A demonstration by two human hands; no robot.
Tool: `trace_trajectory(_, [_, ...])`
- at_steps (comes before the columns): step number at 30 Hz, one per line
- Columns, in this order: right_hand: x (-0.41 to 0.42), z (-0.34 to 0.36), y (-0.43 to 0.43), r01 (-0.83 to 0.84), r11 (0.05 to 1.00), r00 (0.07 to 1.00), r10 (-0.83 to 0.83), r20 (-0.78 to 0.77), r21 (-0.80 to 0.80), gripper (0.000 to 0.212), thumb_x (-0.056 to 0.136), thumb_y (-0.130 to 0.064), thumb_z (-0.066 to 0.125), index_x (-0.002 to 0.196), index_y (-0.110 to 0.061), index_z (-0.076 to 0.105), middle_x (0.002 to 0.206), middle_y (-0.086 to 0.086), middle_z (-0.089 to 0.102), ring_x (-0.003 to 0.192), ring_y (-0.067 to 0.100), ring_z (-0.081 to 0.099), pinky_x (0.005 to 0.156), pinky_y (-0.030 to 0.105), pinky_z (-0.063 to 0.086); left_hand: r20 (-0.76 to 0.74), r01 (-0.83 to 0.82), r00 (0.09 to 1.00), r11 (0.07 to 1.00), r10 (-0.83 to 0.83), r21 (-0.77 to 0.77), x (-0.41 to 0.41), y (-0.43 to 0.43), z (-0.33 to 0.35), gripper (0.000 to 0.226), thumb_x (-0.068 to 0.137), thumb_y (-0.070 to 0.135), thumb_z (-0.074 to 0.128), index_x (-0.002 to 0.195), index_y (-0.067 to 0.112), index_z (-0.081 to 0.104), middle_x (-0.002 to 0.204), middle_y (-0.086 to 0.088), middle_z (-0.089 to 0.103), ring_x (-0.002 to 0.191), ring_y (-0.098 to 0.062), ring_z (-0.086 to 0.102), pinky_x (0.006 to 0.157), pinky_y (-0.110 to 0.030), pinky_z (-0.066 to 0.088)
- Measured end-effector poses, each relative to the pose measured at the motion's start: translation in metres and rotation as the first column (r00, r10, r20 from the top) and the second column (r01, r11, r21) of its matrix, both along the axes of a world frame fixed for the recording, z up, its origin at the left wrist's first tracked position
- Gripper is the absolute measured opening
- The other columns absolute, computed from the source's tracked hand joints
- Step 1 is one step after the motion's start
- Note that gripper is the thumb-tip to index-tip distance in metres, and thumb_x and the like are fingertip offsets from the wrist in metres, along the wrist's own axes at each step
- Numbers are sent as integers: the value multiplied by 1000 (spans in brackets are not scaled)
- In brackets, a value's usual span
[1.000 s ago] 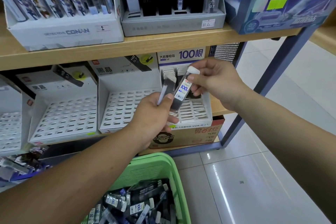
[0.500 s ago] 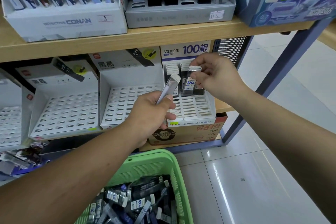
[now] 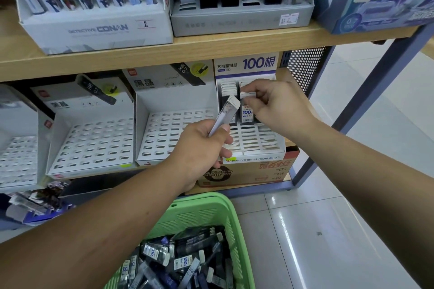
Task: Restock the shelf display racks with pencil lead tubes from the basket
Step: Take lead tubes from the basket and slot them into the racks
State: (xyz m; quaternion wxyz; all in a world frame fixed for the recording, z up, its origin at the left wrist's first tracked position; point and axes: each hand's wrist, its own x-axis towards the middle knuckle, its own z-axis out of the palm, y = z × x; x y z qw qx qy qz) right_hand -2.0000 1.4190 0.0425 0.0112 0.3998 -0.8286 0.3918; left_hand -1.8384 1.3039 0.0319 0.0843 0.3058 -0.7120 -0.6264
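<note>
My left hand (image 3: pixel 203 148) grips a clear pencil lead tube (image 3: pixel 226 113) with a white cap, tilted up toward the rack. My right hand (image 3: pixel 274 104) pinches the white cap of another lead tube (image 3: pixel 247 112), which stands upright in a slot of the white "100" display rack (image 3: pixel 258 145). Several tubes stand in the rack's back rows; its front slots hold nothing. Below, a green basket (image 3: pixel 199 213) holds several loose lead tubes (image 3: pixel 185 263).
Two white slotted racks (image 3: pixel 94 145) (image 3: pixel 162 136) stand to the left on the same shelf. The wooden upper shelf (image 3: pixel 211 49) carries pen boxes. A blue-grey metal post (image 3: pixel 352 105) frames the shelf on the right, beside a glossy tiled floor (image 3: pixel 340 218).
My right hand carried its tube from beside my left hand up into the rack, where it now stands upright. My left hand stayed in front of the rack with its tube.
</note>
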Motion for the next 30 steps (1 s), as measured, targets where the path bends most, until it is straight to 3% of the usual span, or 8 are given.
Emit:
trace_trajectory(4, [-5,-7,0,1,1000,975,-5,-223,-17,28,95,-16,70,123,-17,75,97,-1,50,86,2,44,79,20,44,18,-6,1000,999,5,54,-2,-1,3,20,106,21,52,110,14,71,94,-5,70,64,-17,65,47,-28,46])
trace_trajectory(8, [-10,10,7,44,998,999,-44,-16,-41,26,89,-48,67,111,-35,73,83,-10,67,71,15,63,73,42,59,-24,96,995,985,-93,144,-6,4,9,22,108,19,48,118,18,68,96,-7,72,67,-20,63,51,-32,42])
trace_trajectory(10, [-7,21,13,-29,997,947,48,317,-65,20,90,-42,74,104,-28,74,82,1,75,66,20,70,61,40,58,-53,200,979,970,-194,140,-8,10,10,20,110,20,49,124,21,63,100,-7,77,72,-19,67,53,-30,43])
trace_trajectory(12, [-2,27,19,-81,988,861,135,491,-130,17,91,-20,78,105,-14,72,83,11,76,64,25,69,55,36,56,-69,248,968,962,-241,116,-11,17,11,18,109,21,53,125,21,58,100,-4,78,74,-19,71,53,-30,45])
trace_trajectory(18, [-6,25,30,64,975,805,75,589,-211,16,89,-10,79,102,-4,72,83,23,73,57,24,68,53,33,61,-78,86,991,972,-105,-221,-21,26,2,32,86,18,84,107,26,62,94,1,72,84,-20,75,67,-38,62])
trace_trajectory(21, [-8,28,34,-30,959,681,227,697,-282,38,82,-19,81,116,-4,71,96,21,73,70,27,70,65,37,63,-97,96,989,985,-110,-143,-21,26,2,3,100,21,68,101,24,70,102,-8,75,86,-17,77,60,-30,60])
trace_trajectory(23, [-10,28,37,-73,948,630,285,722,-310,37,87,-11,76,121,-1,67,102,24,70,74,26,69,66,34,62,-85,110,989,990,-117,-86,-21,26,1,14,105,24,59,101,20,72,105,-12,74,84,-15,77,51,-25,54])
trace_trajectory(30, [-12,31,34,-71,960,744,233,627,-272,21,91,4,70,111,5,66,94,28,72,68,24,69,58,31,61,-86,57,994,989,-69,-138,-25,22,-4,9,102,23,64,103,29,71,93,1,71,74,-11,73,50,-20,49])
